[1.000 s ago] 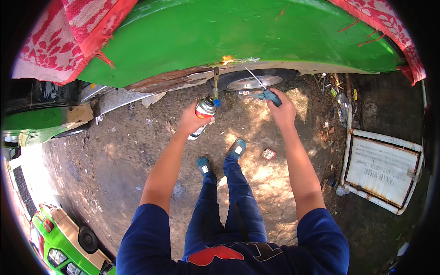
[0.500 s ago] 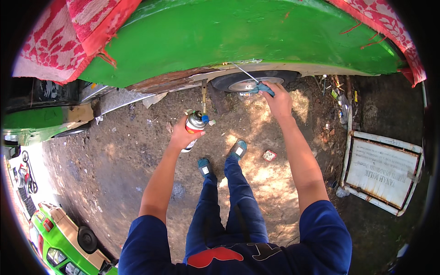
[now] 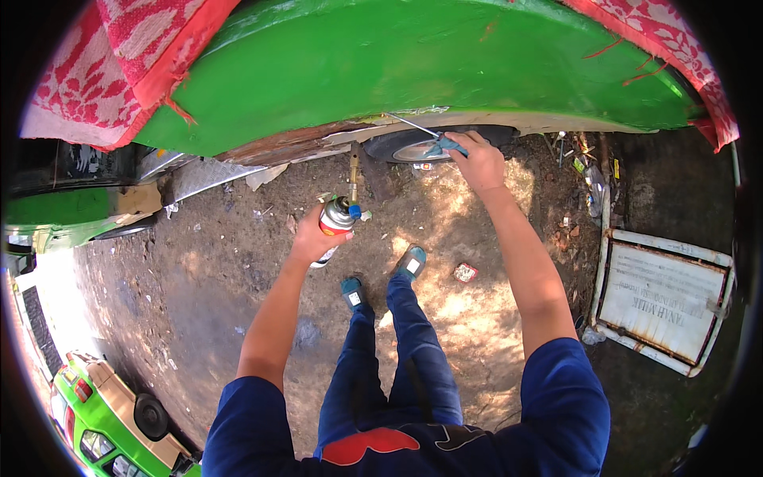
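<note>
My left hand point(image 3: 315, 237) grips a gas canister point(image 3: 332, 232) with a brass torch nozzle point(image 3: 353, 180) and blue knob on top, the nozzle pointing up below the green car panel point(image 3: 429, 56). My right hand point(image 3: 478, 163) is closed on a long, thin metal tool point(image 3: 417, 125) with a blue-grey handle. The tool's tip reaches the chipped, whitish patch point(image 3: 401, 112) on the panel's lower edge, beside rusty, torn bodywork point(image 3: 278, 137). Behind the tool is a wheel point(image 3: 381, 149).
Red patterned cloths point(image 3: 95, 95) drape over the car. A rusty-framed white sign point(image 3: 660, 294) lies at right, near litter point(image 3: 592, 187). Another green vehicle point(image 3: 63, 207) stands at left, a third point(image 3: 119, 405) at lower left. My feet stand on dirt ground point(image 3: 199, 302).
The torch in my left hand has moved down and left, away from the panel; the orange glow there is gone. My right hand has risen leftward, the tool's tip shifting left along the edge.
</note>
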`<state>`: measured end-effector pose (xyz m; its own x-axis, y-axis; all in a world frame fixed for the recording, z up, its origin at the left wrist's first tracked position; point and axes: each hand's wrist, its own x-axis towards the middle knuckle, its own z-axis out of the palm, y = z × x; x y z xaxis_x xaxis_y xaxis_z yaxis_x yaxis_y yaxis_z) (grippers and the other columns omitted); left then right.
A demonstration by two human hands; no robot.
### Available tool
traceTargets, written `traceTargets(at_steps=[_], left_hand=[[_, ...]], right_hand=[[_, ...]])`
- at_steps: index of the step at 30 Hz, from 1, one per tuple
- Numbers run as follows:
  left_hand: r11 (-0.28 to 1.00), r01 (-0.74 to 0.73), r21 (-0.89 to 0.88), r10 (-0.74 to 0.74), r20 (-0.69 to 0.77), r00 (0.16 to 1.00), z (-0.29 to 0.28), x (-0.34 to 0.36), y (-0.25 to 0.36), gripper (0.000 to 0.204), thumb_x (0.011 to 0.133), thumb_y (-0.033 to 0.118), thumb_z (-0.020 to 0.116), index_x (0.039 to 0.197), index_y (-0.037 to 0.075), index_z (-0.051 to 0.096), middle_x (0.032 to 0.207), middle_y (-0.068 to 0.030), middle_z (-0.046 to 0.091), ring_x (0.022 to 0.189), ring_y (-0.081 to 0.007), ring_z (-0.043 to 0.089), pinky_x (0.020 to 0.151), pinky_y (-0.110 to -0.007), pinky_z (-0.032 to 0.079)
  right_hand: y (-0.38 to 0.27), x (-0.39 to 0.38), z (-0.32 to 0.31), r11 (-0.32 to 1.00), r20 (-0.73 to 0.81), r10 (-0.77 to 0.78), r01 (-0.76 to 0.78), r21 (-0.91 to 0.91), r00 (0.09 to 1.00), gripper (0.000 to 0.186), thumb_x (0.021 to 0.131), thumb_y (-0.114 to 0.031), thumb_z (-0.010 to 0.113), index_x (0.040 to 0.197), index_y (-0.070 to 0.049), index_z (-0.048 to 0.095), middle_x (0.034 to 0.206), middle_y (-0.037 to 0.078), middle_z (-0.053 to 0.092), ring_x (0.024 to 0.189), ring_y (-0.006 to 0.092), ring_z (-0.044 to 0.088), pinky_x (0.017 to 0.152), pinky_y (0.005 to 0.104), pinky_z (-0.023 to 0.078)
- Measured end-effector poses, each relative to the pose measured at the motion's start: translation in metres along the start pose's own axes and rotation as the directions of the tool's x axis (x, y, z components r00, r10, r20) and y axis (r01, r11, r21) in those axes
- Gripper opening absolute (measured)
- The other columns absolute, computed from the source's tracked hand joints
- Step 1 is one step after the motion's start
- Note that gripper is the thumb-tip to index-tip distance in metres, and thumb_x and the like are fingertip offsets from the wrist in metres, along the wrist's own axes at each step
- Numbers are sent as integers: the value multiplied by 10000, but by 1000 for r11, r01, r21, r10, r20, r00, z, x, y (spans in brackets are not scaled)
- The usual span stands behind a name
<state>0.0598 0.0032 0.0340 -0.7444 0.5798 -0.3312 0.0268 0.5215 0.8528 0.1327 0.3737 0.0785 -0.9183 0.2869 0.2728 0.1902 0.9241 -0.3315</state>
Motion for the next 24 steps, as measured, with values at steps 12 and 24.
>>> traceTargets(at_steps=[12, 24], left_hand=[[994, 63, 86, -63, -1, 998, 8, -4, -7, 796, 644, 342, 917, 1266, -2, 560, 1145, -183, 667, 1065, -288, 671, 932, -397, 531], [996, 16, 87, -18, 17, 1000, 13, 0, -2, 760, 633, 323, 919, 1232, 1, 580, 1125, -166, 676, 1027, -278, 677, 917, -381, 526]], right_hand=[[28, -31, -8, 994, -138, 111, -108, 30, 984, 302, 776, -218, 808, 1070, -191, 740, 986, 10, 701, 776, 246, 684, 623, 335, 549], [54, -17, -17, 998, -109, -58, 56, -15, 992, 307, 768, -205, 800, 1070, -218, 743, 984, -24, 694, 794, 211, 684, 638, 329, 559]])
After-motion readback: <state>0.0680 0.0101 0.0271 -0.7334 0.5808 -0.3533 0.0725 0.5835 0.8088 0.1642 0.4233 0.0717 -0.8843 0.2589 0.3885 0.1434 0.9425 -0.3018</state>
